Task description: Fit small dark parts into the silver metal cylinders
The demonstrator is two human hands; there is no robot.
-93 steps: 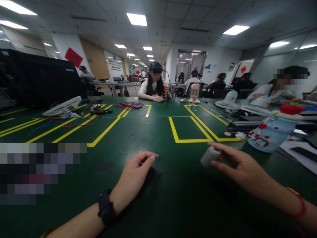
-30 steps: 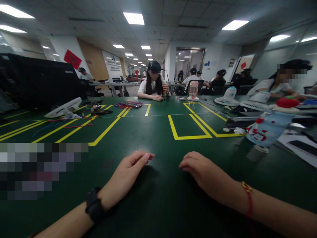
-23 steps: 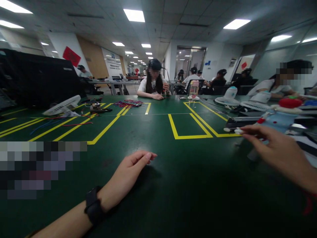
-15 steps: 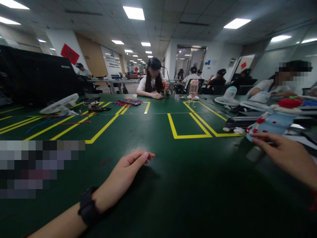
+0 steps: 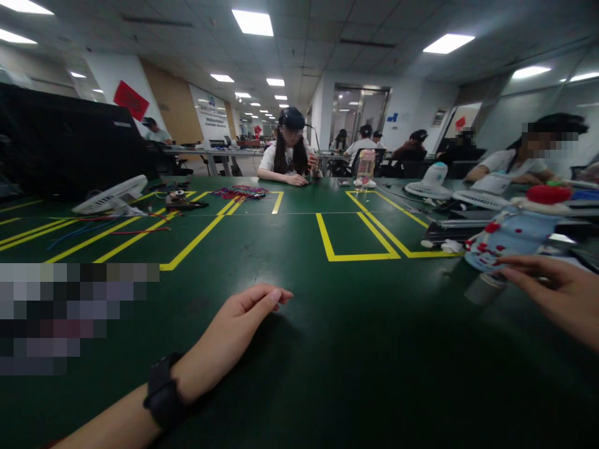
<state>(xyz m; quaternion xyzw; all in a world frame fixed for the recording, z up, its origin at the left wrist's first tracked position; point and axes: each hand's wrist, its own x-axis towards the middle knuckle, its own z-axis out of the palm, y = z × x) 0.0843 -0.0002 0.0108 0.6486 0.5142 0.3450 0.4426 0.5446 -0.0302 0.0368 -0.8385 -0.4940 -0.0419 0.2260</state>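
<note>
My left hand, with a black watch at the wrist, lies on the green table. Its fingers are loosely closed, the thumb against the index finger, and nothing shows in them. At the right, my right hand is held over the table with thumb and index finger slightly apart and nothing visible between them. Just left of and below those fingertips is a small grey cylinder; whether they touch it I cannot tell. Close behind stands a light blue bottle cover with red dots and a red top.
White fans and dark metal parts lie at the right. Yellow tape marks the table. Farther left are a white fan, tangled wires and a large black case. A person sits opposite, near a clear bottle.
My right hand has drawn back to the right, uncovering more of the blue bottle cover and the grey cylinder. The cylinder and my left hand stay practically where they were.
</note>
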